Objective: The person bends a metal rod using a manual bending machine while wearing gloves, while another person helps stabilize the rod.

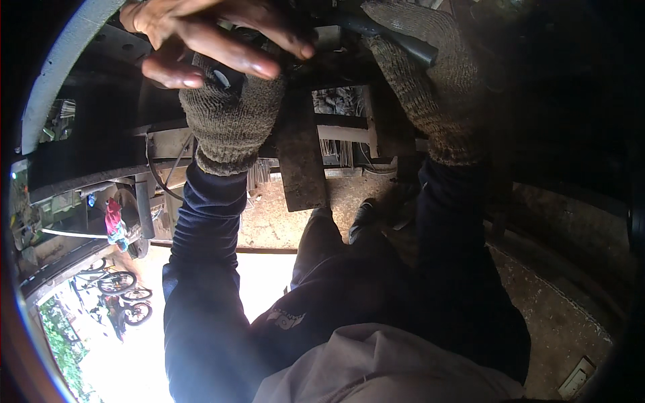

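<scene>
At upper right, your right hand [458, 84] grasps the dark rod [420, 51]; hold it firmly, clear of the co-worker's bare hand [201, 30], upper left, partly covering your left hand [232, 114], whose fingers I cannot judge.

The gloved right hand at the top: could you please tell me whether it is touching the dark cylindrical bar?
Touching: the head view shows the bar lying against the right hand's glove, between thumb and fingers.

Head-worn fisheye view, steeply downward from close above the wearer's torso [353, 285] toward the floor [272, 225]
</scene>
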Motion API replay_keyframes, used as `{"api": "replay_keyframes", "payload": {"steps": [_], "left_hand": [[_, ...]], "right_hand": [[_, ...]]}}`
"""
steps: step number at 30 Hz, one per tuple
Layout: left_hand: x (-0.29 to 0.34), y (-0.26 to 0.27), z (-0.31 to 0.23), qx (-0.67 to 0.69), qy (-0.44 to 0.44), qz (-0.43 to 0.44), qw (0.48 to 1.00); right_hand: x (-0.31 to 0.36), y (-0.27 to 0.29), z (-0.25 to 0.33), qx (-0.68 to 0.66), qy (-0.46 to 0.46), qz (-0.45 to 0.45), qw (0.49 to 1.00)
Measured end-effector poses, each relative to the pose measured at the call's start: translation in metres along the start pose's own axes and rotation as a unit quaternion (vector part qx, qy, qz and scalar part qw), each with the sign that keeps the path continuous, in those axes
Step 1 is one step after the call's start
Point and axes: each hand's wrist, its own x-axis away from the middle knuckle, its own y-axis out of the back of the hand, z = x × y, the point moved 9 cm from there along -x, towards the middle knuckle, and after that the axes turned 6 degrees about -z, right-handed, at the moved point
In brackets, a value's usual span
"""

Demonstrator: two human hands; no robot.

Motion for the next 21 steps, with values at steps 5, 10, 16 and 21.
{"api": "replay_keyframes", "payload": {"steps": [5, 10, 16, 21], "left_hand": [[0.018, -0.003, 0.044, 0.163, 0.102, 0.006, 0.981], [0.006, 0.003, 0.015, 0.126, 0.212, -0.067, 0.967], [0.003, 0.002, 0.001, 0.118, 0.279, -0.116, 0.946], [0.004, -0.002, -0.004, 0.135, 0.324, -0.161, 0.922]], "right_hand": [[-0.001, -0.001, 0.001, -0.012, 0.005, 0.002, 1.0], [-0.004, 0.001, 0.009, 0.089, 0.011, 0.001, 0.996], [-0.006, 0.003, 0.012, 0.062, 0.024, -0.017, 0.998], [-0.005, 0.002, 0.009, 0.062, 0.024, -0.007, 0.998]]}}
